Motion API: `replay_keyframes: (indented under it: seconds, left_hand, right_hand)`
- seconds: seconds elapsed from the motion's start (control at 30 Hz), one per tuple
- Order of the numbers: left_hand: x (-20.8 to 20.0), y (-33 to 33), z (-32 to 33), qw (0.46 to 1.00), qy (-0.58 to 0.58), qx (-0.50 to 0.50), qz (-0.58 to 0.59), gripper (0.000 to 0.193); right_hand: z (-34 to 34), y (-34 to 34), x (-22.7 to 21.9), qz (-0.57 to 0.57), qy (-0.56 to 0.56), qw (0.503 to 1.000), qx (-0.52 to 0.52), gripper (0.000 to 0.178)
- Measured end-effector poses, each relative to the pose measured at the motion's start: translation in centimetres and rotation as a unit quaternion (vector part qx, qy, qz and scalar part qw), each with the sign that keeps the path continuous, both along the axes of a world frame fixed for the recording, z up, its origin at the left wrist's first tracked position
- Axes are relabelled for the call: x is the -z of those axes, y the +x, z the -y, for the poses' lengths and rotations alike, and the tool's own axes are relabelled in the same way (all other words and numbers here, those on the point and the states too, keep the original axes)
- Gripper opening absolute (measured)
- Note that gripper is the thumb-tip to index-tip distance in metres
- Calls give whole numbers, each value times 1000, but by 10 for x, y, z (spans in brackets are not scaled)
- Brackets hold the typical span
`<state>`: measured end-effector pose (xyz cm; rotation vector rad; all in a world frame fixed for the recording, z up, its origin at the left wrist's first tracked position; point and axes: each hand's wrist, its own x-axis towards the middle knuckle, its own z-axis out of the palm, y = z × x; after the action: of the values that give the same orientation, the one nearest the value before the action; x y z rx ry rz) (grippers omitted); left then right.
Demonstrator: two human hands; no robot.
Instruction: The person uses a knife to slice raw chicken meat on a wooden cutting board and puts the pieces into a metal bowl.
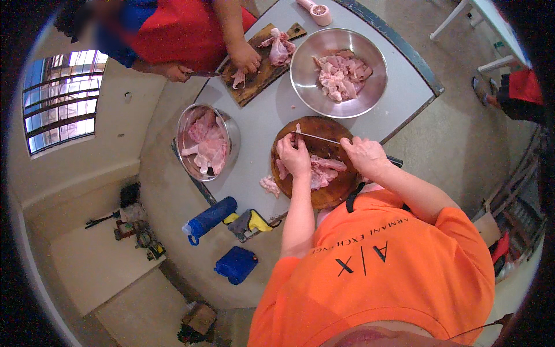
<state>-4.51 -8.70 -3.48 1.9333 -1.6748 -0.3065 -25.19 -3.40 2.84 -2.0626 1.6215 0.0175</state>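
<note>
My right hand (365,157) grips a knife (319,137), its thin blade pointing left across a round wooden cutting board (329,195). At the blade's tip, my left hand (293,155) pinches a small strip of raw chicken (298,128) near the board's far left edge. Larger raw chicken pieces (325,172) lie on the board between my forearms. Just off its left side, a pale scrap of chicken (269,185) rests on the table. The knife handle is mostly hidden in my fingers.
Beyond the board stands a wide steel bowl (378,87) of cut chicken; a steel pot (230,141) with larger pieces is at left. A co-worker's hand (245,58) touches meat on a rectangular board (254,87). A blue bottle (214,218) and cloth (254,222) sit near the edge.
</note>
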Motion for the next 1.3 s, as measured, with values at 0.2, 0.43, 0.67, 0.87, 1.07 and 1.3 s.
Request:
replay_keyframes:
  seconds: [0.2,0.43,0.67,0.87,1.07,1.3]
  left_hand:
    - [0,-1,5,999,1,-1,-54,14]
    - [6,12,12,997,29,34,-62,13]
    - [-12,5,10,993,37,81,-78,12]
    - [2,23,17,989,79,63,-105,30]
    - [16,20,36,991,45,122,-34,25]
    - [-36,18,27,993,110,37,-18,14]
  right_hand:
    - [-4,7,13,11,8,1000,13,17]
    - [1,20,27,49,8,999,5,21]
    - [20,37,26,84,9,996,10,55]
    - [8,6,10,104,-25,994,11,45]
    - [-57,-51,-6,68,44,996,44,23]
    - [-83,-70,-4,100,83,981,145,21]
